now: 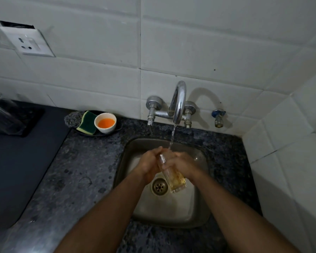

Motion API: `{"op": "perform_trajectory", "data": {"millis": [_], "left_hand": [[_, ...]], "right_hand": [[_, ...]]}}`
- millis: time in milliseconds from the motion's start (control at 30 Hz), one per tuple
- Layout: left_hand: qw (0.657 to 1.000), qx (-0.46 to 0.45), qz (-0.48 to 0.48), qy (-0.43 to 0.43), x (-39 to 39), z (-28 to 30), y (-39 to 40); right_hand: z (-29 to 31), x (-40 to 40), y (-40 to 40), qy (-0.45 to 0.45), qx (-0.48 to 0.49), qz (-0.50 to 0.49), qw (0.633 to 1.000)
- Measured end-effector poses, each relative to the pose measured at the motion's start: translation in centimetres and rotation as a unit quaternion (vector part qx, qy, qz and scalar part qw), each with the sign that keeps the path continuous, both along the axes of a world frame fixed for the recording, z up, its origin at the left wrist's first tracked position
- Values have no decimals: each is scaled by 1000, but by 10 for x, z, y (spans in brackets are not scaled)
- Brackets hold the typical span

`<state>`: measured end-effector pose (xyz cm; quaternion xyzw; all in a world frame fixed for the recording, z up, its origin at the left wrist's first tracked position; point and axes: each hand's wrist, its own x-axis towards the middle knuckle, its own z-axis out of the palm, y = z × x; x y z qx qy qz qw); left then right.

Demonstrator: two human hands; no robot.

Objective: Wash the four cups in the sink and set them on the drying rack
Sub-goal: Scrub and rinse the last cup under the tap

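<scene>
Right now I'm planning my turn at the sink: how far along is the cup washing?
At least two clear glasses already sit on the dark rack at far left, though blur hides the exact count. In hand: both hands, left and right, grip a glass tilted under the running tap. The sink shows no other cups, so this may be the last; it is not yet racked.

Large pale wall tiles [98, 42] cover the back and right walls, meeting in a corner at the right. A white socket plate [28, 42] sits in the left wall tiles. Below runs a dark speckled granite countertop [84, 161]. The lighting is dim.
</scene>
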<state>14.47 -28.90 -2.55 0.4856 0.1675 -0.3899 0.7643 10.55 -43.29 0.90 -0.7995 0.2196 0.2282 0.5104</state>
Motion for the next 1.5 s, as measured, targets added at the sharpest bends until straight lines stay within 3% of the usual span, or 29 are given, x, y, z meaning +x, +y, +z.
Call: {"op": "perform_trajectory", "data": {"millis": [167,300,500,567,667,833,1000,1133,1233,1400,1500], "left_hand": [[1000,-15,0,16,-3,-3,-1],[999,5,11,31,1,-3,-6],[993,63,74,64,21,-10,-12],[989,70,89,94,26,-9,-13],[986,46,93,129,32,-4,-16],[993,30,62,100,28,-2,-25],[988,47,96,109,28,2,-23],[988,49,92,116,20,-6,-27],[986,60,107,115,17,-6,-28],[983,67,148,88,6,-22,-21],[976,77,172,111,13,-33,-20]], "right_hand": [[3,4,3,98,181,-37,978],[1,7,8,146,228,-144,952],[1,13,21,82,304,-187,931],[-5,10,25,33,272,-146,951],[-12,4,31,-40,115,-102,987],[-18,2,31,-113,8,-119,986],[-28,-8,28,-148,35,-74,986],[-30,-7,37,-139,58,-223,963],[-31,-6,46,-123,42,-266,955],[-33,-15,49,-164,18,-197,966],[-37,-19,34,-124,128,-148,973]]}}
